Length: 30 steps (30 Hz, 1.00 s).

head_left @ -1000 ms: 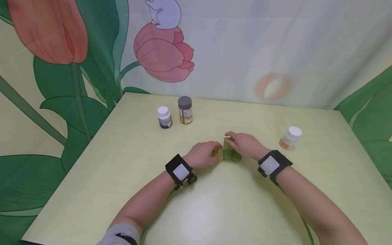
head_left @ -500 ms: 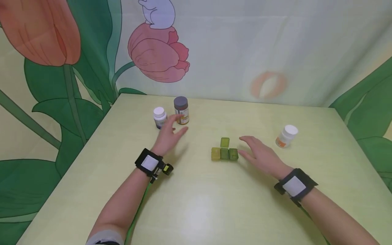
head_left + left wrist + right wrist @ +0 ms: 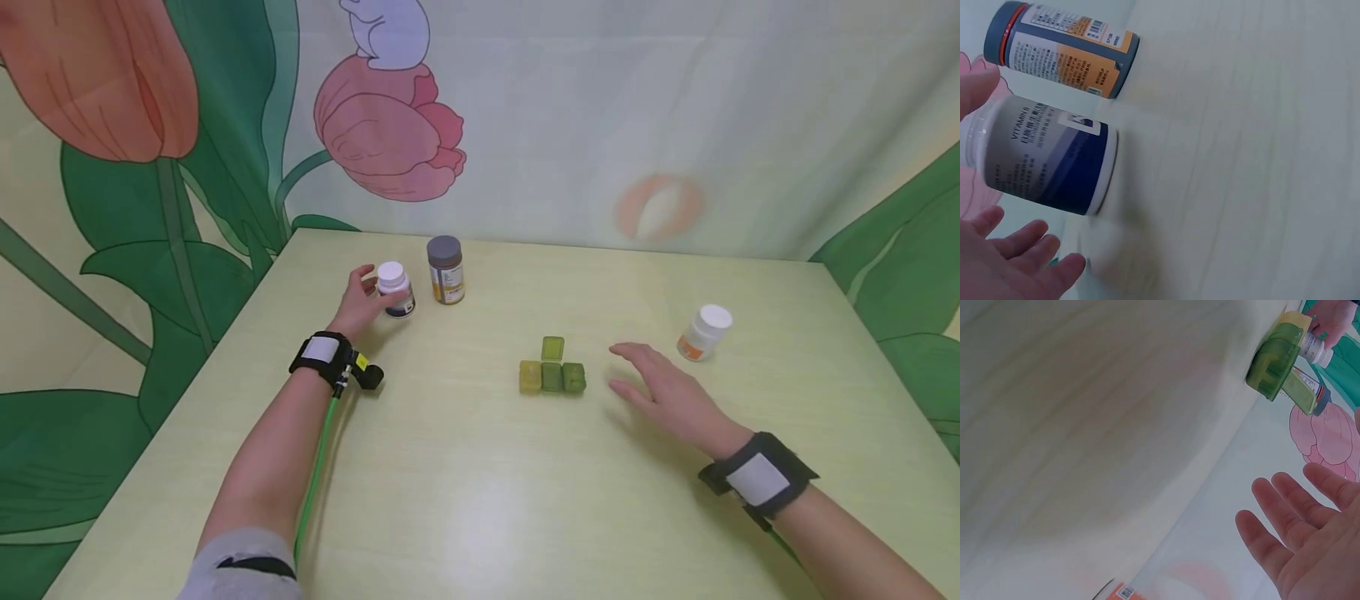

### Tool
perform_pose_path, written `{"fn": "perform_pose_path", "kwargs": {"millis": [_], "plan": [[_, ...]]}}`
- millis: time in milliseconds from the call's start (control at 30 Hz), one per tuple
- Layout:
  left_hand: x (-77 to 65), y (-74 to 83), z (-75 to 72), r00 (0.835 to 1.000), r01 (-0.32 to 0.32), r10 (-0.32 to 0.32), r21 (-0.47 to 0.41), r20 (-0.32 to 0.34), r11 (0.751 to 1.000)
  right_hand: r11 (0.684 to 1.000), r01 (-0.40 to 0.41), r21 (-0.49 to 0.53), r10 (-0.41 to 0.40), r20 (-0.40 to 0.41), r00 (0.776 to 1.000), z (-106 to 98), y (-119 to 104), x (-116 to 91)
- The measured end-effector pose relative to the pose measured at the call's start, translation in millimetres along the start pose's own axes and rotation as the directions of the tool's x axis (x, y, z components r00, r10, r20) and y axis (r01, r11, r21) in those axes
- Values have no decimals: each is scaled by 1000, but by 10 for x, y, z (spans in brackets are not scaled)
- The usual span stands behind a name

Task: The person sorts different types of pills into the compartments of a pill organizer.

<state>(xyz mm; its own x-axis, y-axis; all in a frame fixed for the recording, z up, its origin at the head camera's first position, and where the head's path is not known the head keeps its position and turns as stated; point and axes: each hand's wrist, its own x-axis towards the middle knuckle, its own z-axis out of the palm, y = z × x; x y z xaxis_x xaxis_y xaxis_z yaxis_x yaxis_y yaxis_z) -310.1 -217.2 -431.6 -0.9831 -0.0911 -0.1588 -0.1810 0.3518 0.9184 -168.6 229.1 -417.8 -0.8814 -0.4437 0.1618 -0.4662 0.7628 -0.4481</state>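
My left hand (image 3: 356, 307) reaches around a white-capped vitamin bottle (image 3: 1047, 156), upright at the back left of the table. In the left wrist view the thumb lies on one side and the spread fingers on the other, with gaps between them and the bottle. My right hand (image 3: 675, 404) hovers with fingers spread, right of a small yellow-and-green pill box (image 3: 551, 378). The box's middle lid (image 3: 552, 347) is flipped up. In the right wrist view nothing lies in the right hand's palm.
A grey-capped bottle (image 3: 447, 279) stands just right of the vitamin bottle. Another white bottle with an orange label (image 3: 702, 333) stands at the right, beyond my right hand. A printed curtain (image 3: 555, 125) hangs behind the table's back edge (image 3: 570, 248).
My left hand has left the pill box and moved back left to the vitamin bottle. My right hand has drawn away rightward from the box, whose middle lid now shows raised.
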Motion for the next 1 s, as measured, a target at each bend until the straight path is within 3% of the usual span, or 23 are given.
{"fn": "perform_pose_path", "kwargs": {"millis": [133,333,500,667,800,1000], "plan": [[68,-18,67,999,-11,10,12,48,1000,1000,21,6,-21,6,1000,20,-20,-4],[65,-20,126,999,-23,22,34,29,999,999,48,4,-48,-11,999,32,-36,-1],[2,-52,137,998,-53,51,79,33,995,999,46,6,-46,-21,999,23,-44,-17],[-156,-71,171,990,-107,92,148,104,983,1000,30,7,-30,-23,999,18,-51,-47],[-346,-65,252,969,-181,146,172,197,968,1000,18,9,-17,-32,999,18,-58,-80],[-652,-46,416,912,-294,234,141,336,945,999,24,22,-22,-51,998,21,-85,-149]]}}
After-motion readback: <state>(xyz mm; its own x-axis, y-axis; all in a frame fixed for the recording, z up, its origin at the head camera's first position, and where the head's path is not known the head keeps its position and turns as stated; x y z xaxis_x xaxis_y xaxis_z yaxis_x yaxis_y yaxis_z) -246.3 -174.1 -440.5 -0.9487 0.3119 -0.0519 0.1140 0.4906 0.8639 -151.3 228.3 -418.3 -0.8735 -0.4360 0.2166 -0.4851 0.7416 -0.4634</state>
